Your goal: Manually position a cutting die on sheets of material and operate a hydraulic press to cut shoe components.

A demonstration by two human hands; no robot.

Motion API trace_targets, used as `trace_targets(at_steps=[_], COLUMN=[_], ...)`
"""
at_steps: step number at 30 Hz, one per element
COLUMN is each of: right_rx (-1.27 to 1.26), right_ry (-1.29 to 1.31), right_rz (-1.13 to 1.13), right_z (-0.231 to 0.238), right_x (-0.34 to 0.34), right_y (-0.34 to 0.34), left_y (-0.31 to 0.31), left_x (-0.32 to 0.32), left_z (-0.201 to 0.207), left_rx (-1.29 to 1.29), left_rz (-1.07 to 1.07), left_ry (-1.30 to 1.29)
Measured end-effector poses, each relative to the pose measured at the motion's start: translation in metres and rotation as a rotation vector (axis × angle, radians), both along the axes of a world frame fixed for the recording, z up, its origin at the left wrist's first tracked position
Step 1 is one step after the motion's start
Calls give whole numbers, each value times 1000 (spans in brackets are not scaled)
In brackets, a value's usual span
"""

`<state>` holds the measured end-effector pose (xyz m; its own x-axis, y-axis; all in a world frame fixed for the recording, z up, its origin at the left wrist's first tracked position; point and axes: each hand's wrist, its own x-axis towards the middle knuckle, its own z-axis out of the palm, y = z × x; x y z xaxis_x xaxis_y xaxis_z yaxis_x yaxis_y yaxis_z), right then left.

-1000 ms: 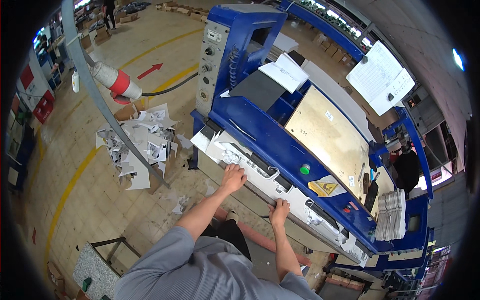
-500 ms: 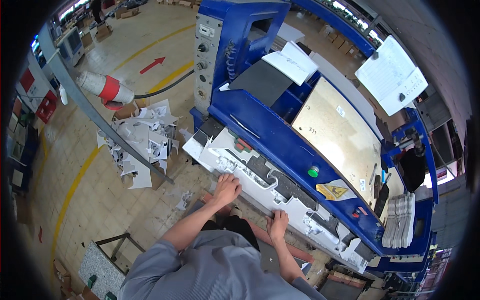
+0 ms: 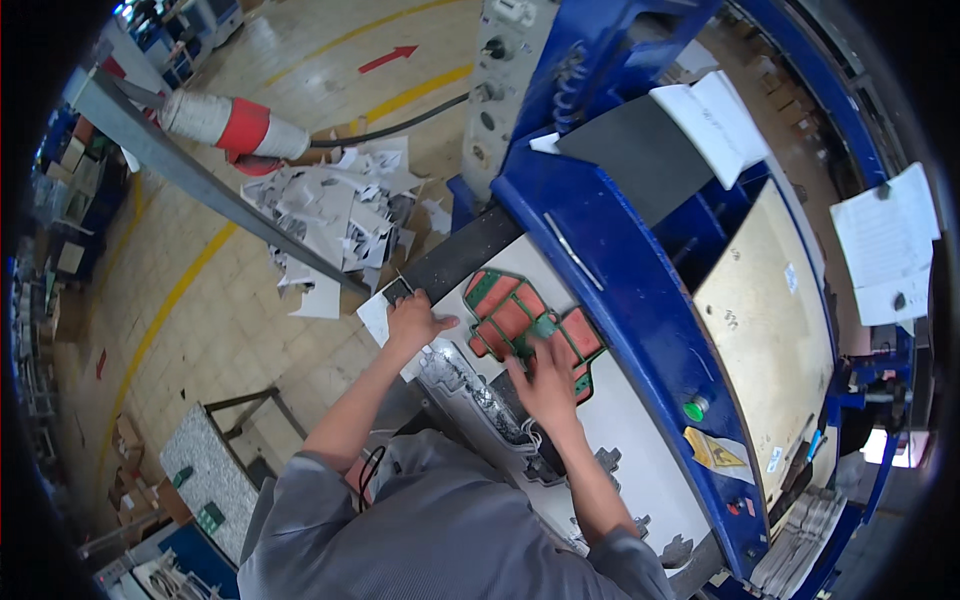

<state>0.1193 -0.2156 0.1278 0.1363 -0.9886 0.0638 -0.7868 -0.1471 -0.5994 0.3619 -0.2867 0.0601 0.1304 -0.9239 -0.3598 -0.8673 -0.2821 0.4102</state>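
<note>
My right hand (image 3: pixel 548 385) rests on a red-and-green cutting die (image 3: pixel 505 315), its fingers apart over the green middle part. The die lies on a white sheet (image 3: pixel 640 440) on the machine bed. My left hand (image 3: pixel 410 325) is at the bed's left end, thumb spread from the fingers, fingertips by a small dark block (image 3: pixel 398 290) at the sheet's corner. Between my forearms, a worn silver-and-black strip (image 3: pixel 470 385) with a jagged outline runs along the near side. My right hand covers part of the die, and its forearm hides some of the sheet.
A blue press beam (image 3: pixel 640 330) with a green button (image 3: pixel 695 408) borders the bed's far side. White offcuts (image 3: pixel 340 215) are heaped on the floor at left, behind a slanting grey metal bar (image 3: pixel 210 180). A speckled-top table (image 3: pixel 205 470) stands at lower left.
My right hand has gone from the bed's front edge onto the cutting die. My left hand has shifted to the bed's left end. The view has turned, and more of the die shows.
</note>
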Motion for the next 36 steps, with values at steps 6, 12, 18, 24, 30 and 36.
trace_targets(at_steps=[6, 12, 18, 24, 30, 36], right_rx=[-80, 190, 327, 329, 250, 221], right_ry=[345, 367, 379, 379, 349, 219], right_rz=[2, -20, 13, 17, 7, -22], right_z=[-56, -51, -33, -29, -30, -4], right_x=[65, 75, 73, 69, 75, 56], right_y=[-77, -93, -100, -101, -95, -85], left_y=[2, 10, 8, 6, -115, -130], left_x=[17, 21, 40, 45, -5, -33], left_z=[2, -11, 15, 7, -41, -36], left_rx=[94, 57, 305, -112, -421, -366], left_rz=[10, -66, -214, -92, -300, -441], left_ry=[91, 49, 117, -57, 360, 75])
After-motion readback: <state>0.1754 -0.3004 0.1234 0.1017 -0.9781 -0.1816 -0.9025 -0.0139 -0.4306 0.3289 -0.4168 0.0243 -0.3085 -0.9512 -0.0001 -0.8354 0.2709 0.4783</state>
